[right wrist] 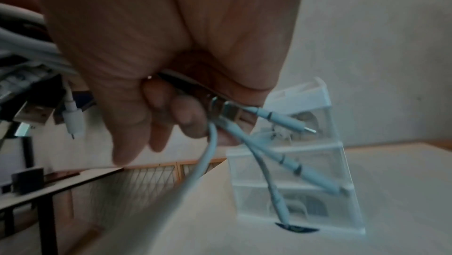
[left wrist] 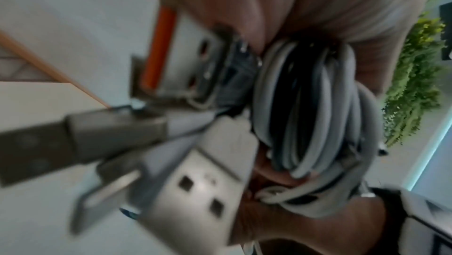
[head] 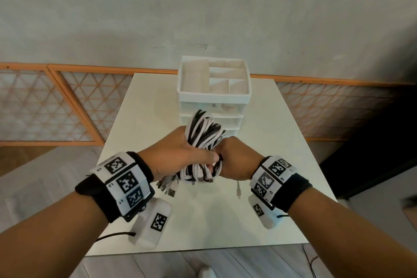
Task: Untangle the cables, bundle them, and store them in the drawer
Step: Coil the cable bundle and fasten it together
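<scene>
A bundle of white and black cables (head: 204,135) is held above the white table (head: 140,119), in front of the white drawer unit (head: 214,88). My left hand (head: 180,153) grips the coiled bundle (left wrist: 305,104) from the left. My right hand (head: 232,156) grips it from the right, fingers curled round cable ends (right wrist: 244,123). USB plugs (left wrist: 195,191) hang below the left hand. Several connector ends (head: 169,187) dangle under the bundle, and one thin plug (head: 238,192) hangs near the right wrist.
The drawer unit's top tray (head: 225,95) has several open compartments, and its translucent drawers (right wrist: 305,172) look closed. An orange lattice fence (head: 67,106) runs behind the table. A dark piece of furniture (head: 372,142) stands to the right.
</scene>
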`<state>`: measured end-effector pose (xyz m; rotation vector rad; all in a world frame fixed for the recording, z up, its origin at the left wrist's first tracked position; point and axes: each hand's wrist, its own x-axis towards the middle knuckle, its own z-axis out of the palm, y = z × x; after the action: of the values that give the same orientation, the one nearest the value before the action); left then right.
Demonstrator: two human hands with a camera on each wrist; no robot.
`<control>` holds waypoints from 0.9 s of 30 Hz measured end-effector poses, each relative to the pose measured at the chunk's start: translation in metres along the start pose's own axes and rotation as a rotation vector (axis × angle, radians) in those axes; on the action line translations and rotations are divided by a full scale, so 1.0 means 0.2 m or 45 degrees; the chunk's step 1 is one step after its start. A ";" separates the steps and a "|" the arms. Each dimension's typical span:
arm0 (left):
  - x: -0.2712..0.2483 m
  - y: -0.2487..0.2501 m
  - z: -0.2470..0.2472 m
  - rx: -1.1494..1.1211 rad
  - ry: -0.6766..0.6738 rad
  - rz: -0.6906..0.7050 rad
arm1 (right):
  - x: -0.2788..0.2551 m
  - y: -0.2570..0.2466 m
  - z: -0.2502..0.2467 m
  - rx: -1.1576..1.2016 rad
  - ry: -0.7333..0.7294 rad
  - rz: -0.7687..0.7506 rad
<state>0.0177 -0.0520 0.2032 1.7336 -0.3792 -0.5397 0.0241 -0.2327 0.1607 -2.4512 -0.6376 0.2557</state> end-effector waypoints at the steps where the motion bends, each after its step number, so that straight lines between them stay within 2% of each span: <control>1: 0.00 0.00 0.01 0.020 0.012 -0.019 | 0.01 -0.01 -0.01 -0.059 0.072 -0.011; 3: 0.02 0.00 0.01 0.060 0.052 -0.062 | 0.03 -0.02 -0.03 -0.106 0.159 0.036; 6: 0.02 -0.02 0.03 0.032 0.061 -0.132 | 0.05 -0.04 -0.06 -0.078 0.158 0.102; 9: 0.01 -0.03 0.04 -0.068 0.032 -0.163 | 0.06 -0.08 -0.07 -0.027 0.160 0.071; 12: 0.01 -0.04 0.04 -0.017 0.063 -0.135 | 0.05 -0.08 -0.07 0.039 0.176 0.054; 18: 0.04 -0.04 0.05 0.106 0.269 -0.068 | 0.04 -0.06 -0.13 0.073 0.198 0.065; 23: 0.03 -0.07 -0.03 0.042 0.456 -0.064 | -0.03 0.08 -0.22 0.287 0.139 0.223; 27: 0.03 -0.11 -0.05 -0.030 0.534 -0.099 | -0.06 0.07 -0.22 0.568 0.134 0.269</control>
<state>0.0270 -0.0423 0.1834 1.7902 -0.0081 -0.2225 0.0333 -0.2698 0.1876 -2.0805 -0.2409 0.3126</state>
